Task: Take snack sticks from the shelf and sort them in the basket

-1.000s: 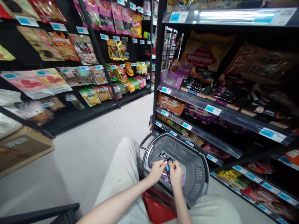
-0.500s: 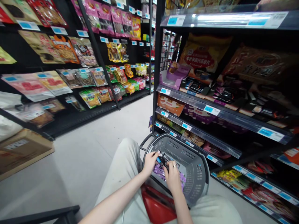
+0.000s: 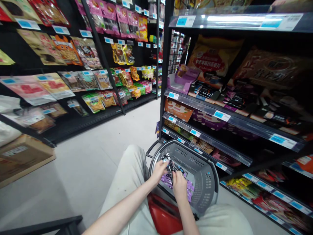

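Note:
Several slim black sachets [image 3: 172,165] with bits of blue and white print are bunched between my two hands, above the basket. My left hand [image 3: 159,172] is closed on their left side, with the upper ends sticking up past the fingertips. Fingers of my right hand [image 3: 179,183], one wearing a ring, grip their lower right side. Underneath, purple sachets [image 3: 190,189] lie inside a grey plastic shopping basket [image 3: 202,195], partly hidden by my hands. The basket sits tilted between my knees.
Close on the right stands a shelf rack [image 3: 195,107] holding boxes and loose sachets. Bagged snacks fill the shelving [image 3: 85,78] across the aisle. A cardboard box [image 3: 24,160] rests on the floor at left, and a red object [image 3: 163,213] is below the basket.
The black sachets have been turned more upright, and their ends now stand higher above my left fingers. My right hand has shifted slightly, while the basket has stayed in place.

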{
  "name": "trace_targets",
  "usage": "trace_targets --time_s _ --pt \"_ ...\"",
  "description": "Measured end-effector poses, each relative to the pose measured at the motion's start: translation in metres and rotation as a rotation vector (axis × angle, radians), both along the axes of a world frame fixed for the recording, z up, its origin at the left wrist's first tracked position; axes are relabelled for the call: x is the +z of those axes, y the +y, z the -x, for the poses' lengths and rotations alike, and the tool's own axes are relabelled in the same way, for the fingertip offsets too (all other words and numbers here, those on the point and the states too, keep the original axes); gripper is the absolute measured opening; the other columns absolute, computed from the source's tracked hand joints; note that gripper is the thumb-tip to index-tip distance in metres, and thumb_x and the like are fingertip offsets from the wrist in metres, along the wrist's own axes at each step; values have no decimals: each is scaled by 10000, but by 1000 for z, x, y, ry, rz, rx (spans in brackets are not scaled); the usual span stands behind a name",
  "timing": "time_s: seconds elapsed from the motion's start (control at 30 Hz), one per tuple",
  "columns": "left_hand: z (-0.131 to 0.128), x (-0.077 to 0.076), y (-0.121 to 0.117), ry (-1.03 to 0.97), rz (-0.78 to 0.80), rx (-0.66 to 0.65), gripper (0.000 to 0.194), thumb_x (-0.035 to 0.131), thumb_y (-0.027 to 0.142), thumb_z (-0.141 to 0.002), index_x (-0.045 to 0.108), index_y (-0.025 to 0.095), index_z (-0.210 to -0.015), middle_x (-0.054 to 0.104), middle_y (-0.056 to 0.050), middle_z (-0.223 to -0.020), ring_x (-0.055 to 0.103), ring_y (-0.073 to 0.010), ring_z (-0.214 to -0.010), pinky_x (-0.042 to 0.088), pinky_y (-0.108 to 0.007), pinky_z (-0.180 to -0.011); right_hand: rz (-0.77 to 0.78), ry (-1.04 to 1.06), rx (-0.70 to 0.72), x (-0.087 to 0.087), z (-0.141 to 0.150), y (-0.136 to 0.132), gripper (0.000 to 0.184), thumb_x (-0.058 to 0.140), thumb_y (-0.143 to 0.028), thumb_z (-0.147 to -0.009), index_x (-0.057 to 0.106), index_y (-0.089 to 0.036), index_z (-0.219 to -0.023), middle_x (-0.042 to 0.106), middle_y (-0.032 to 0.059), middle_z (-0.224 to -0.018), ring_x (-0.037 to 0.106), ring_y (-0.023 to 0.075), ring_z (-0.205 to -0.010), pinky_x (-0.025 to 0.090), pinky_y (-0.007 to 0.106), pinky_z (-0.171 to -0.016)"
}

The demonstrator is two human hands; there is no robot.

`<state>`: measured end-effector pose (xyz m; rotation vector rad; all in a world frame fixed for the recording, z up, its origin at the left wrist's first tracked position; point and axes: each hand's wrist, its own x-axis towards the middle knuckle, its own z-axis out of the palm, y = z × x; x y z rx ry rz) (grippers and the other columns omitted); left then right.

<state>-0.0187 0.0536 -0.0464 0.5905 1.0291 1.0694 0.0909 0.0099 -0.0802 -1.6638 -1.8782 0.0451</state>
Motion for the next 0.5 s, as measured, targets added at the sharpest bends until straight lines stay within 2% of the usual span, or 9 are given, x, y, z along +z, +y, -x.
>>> trace_targets --time_s 0.1,0.17,0.27,0.4,0.5 --pt "-5 -7 -9 88 -45 -139 377 643 417 -536 596 99 -732 580 -21 -580 516 -114 -526 398 -191 -460 20 2 23 5 -5 -3 243 284 -278 -854 437 -188 -688 480 10 -600 485 129 -538 338 227 -499" --pt "-5 -9 -8 96 -32 -166 383 631 418 -554 598 95 -758 598 -36 -621 524 -116 -521 411 -198 -452 68 58 60 13 -6 -6 188 312 -276 -843 439 -188 -735 491 21 -664 501 139 -603 367 236 -543" --pt "4 -7 1 37 22 -110 386 618 409 -582 588 95 -805 617 -65 -679 544 -115 -518 434 -206 -455 128 118 115 24 -8 -10 107 361 -265 -816 440 -191 -821 487 49 -814 508 156 -723 394 264 -625" --pt "19 -2 13 -70 29 -39 352 609 378 -613 571 107 -835 624 -97 -784 578 -133 -592 475 -233 -501 178 98 102 29 -17 -9 119 336 -236 -819 448 -201 -800 469 38 -813 512 147 -703 400 267 -627" --pt "22 -1 15 -91 23 -19 325 603 367 -626 565 110 -822 620 -102 -810 583 -135 -602 490 -243 -506 186 56 109 31 -22 -7 132 342 -246 -819 459 -199 -858 478 45 -853 522 149 -743 405 258 -632"
